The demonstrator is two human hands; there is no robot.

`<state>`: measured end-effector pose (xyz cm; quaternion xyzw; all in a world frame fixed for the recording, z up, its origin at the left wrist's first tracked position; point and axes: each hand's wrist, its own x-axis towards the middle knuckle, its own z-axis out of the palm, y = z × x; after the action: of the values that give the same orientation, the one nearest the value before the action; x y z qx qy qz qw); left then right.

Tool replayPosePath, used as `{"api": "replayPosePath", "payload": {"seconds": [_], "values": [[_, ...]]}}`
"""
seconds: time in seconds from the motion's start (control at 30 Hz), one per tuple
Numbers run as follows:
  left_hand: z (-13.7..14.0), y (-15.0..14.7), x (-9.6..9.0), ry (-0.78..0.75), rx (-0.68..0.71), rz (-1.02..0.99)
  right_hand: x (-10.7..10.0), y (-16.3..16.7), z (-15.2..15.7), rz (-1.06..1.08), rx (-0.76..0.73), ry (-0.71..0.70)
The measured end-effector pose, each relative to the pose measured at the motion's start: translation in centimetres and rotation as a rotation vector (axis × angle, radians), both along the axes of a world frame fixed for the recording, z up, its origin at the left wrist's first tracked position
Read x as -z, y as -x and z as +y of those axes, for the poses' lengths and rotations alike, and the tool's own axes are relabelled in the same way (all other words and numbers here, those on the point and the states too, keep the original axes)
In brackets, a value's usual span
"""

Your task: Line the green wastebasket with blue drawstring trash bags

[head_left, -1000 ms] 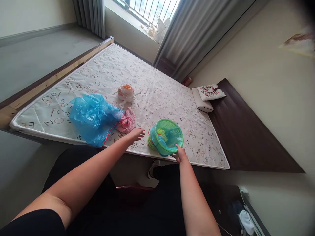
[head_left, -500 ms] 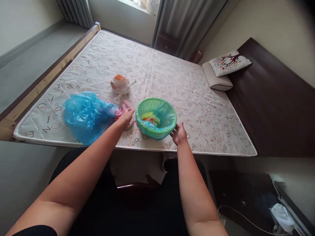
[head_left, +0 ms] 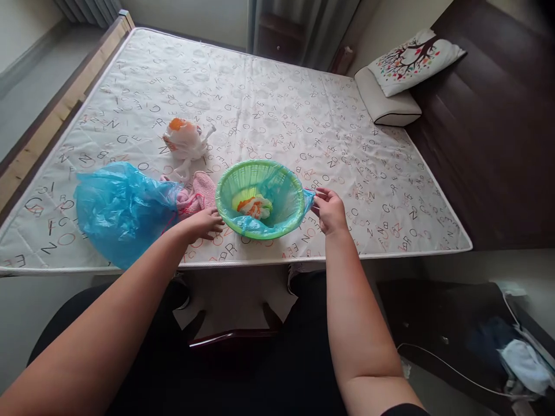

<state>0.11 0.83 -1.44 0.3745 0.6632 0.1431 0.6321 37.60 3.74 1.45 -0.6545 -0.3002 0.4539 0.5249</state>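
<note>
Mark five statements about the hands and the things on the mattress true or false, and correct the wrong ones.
1. The right hand pinches the blue liner at the green basket. True.
2. The green basket is empty. False: a crumpled white-and-orange item lies inside.
3. The left hand is clenched into a fist. False: its fingers are extended near the basket's left rim.
4. A pink cloth lies between the large blue bag and the basket. True.
5. The white plastic bag sits on the large blue bag. False: it lies on the mattress, beyond it.
</note>
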Motion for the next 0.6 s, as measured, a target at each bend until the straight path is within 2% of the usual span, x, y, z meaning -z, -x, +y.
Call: {"api": "replayPosePath", "payload": {"seconds": [0.13, 0.3, 0.43, 0.6], "values": [[-0.4, -1.0, 0.7, 0.047, -0.064, -0.138, -1.0, 0.3, 0.5, 0.125, 0.006, 0.030], [-1.1, -2.5, 1.0, 0.069, -0.288, -0.291, -2.4, 0.9, 0.1, 0.248, -0.039, 0.012], [-1.4, -3.3, 0.8, 0.086, -0.439, -0.315, -3.1, 1.0, -0.3, 0.262, -0.076, 0.071], [-1.2, -3.4, 0.7, 0.079, -0.466, -0.243, -3.6, 0.7, -0.7, 0.308, -0.146, 0.129]]}}
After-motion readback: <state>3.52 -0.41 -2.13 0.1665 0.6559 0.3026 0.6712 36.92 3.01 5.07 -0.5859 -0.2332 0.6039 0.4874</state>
